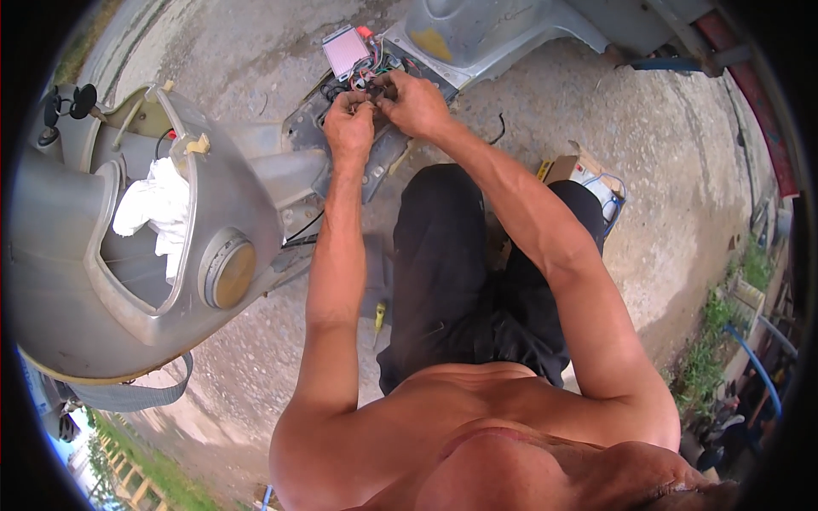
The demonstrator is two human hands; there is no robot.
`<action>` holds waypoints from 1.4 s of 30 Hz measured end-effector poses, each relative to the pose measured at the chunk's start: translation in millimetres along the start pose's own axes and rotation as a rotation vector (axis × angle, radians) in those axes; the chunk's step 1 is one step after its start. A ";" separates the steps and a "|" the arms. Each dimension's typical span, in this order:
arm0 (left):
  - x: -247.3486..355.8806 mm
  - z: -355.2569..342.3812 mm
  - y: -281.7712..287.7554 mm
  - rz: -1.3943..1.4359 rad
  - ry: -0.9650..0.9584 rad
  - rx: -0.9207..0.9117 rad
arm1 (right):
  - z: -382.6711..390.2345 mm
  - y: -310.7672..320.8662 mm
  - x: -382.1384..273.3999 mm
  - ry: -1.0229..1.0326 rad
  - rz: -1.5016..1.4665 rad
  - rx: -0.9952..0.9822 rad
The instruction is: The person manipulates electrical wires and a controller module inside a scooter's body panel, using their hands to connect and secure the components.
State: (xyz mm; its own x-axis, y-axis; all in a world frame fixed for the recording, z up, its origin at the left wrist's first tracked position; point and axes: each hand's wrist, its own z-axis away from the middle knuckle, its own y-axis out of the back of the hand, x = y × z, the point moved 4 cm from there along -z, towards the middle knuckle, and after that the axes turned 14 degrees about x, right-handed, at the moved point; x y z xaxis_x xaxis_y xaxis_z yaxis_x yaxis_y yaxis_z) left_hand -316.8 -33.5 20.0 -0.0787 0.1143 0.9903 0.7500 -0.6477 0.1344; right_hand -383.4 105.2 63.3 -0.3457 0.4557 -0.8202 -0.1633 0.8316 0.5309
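Both my hands meet over a bundle of coloured wires in the floor section of a grey scooter-like vehicle. My left hand is closed, thumb and fingers pinched at the wires. Close beside it, my right hand bends its fingers in a pinch on the same wiring. The exact wire ends between the fingertips are too small to make out. Just beyond the hands lies a flat, pale pinkish box with a silver rim, with a red connector at its corner.
A grey body shell at left holds a white cloth and bears a round tan disc. A yellow-handled screwdriver lies by my left knee. Right of my legs is an open cardboard box. Grey bodywork rises beyond the wiring.
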 end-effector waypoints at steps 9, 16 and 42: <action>44.5 14.5 19.4 -0.763 -0.366 0.019 | 7.6 7.8 18.1 -0.055 -0.535 -0.261; 40.1 20.3 25.6 -0.619 -0.752 0.085 | 5.3 0.8 22.6 -0.003 -0.439 -0.047; 56.8 16.5 30.0 -0.506 -0.762 0.254 | 0.1 9.2 29.7 -0.011 -0.281 -0.022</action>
State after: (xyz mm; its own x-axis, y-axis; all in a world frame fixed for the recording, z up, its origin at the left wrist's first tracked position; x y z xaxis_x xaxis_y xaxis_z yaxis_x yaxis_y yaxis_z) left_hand -288.0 -34.0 79.8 -0.0510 0.8555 0.5153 0.8717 -0.2136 0.4411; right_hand -395.1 126.4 43.8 -0.2741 0.2122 -0.9380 -0.2710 0.9188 0.2870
